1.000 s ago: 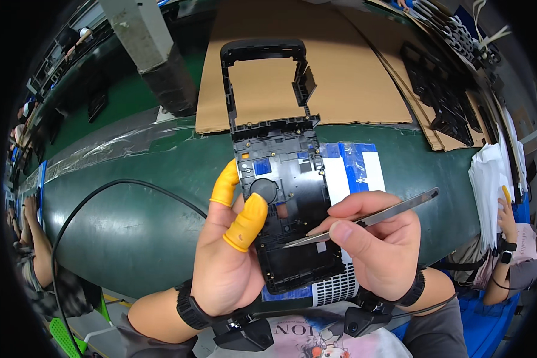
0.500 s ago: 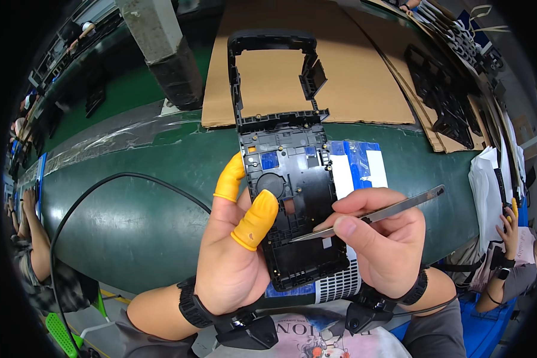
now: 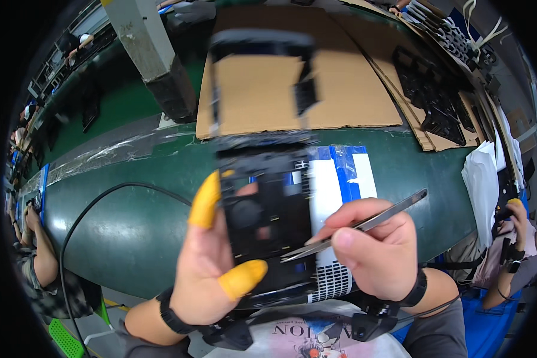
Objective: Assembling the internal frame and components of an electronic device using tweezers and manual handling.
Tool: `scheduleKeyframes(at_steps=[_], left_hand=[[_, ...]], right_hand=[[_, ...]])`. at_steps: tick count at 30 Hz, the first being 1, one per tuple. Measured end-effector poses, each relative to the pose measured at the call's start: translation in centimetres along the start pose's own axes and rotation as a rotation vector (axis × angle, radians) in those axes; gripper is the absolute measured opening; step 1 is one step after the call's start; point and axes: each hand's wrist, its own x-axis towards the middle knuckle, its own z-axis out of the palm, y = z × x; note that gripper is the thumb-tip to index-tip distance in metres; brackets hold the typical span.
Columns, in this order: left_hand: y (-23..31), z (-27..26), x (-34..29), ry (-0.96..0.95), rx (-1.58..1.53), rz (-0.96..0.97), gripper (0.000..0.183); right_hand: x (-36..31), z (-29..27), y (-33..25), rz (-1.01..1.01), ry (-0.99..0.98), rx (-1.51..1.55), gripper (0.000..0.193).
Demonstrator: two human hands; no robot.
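Note:
My left hand (image 3: 203, 271), with yellow finger cots (image 3: 243, 278) on thumb and a finger, grips a long black plastic housing (image 3: 271, 230) along its left side. The housing is smeared by motion; its upper part is an open rectangular frame, its lower part a tray with a round recess. Tweezers (image 3: 383, 217) are pinched in my right hand (image 3: 379, 253). Their tips lie over the lower part of the housing; whether they touch it I cannot tell. Nothing can be made out between the tips.
Behind the housing lies a blue and white package (image 3: 343, 176) on the green table (image 3: 125, 232). Brown cardboard (image 3: 352, 101) covers the far side, with black plastic parts (image 3: 435, 98) at right. A black cable (image 3: 77, 218) curves at left. People sit on both sides.
My left hand and the housing have moved left and slightly down, and the housing is now blurred. The tweezers have shifted slightly left with my right hand. The view has shifted a little.

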Motion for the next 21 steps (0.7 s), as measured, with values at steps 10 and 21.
scheduleKeyframes(at_steps=[10, 21], left_hand=[[3.8, -16.9, -0.3, 0.637, 0.121, 0.308, 0.031], [10.2, -26.2, 18.6, 1.456, 1.407, 0.435, 0.056]], right_hand=[[-2.2, -5.4, -2.4, -0.226, 0.196, 0.074, 0.016], [-5.7, -8.9, -3.4, -0.376, 0.315, 0.126, 0.014]])
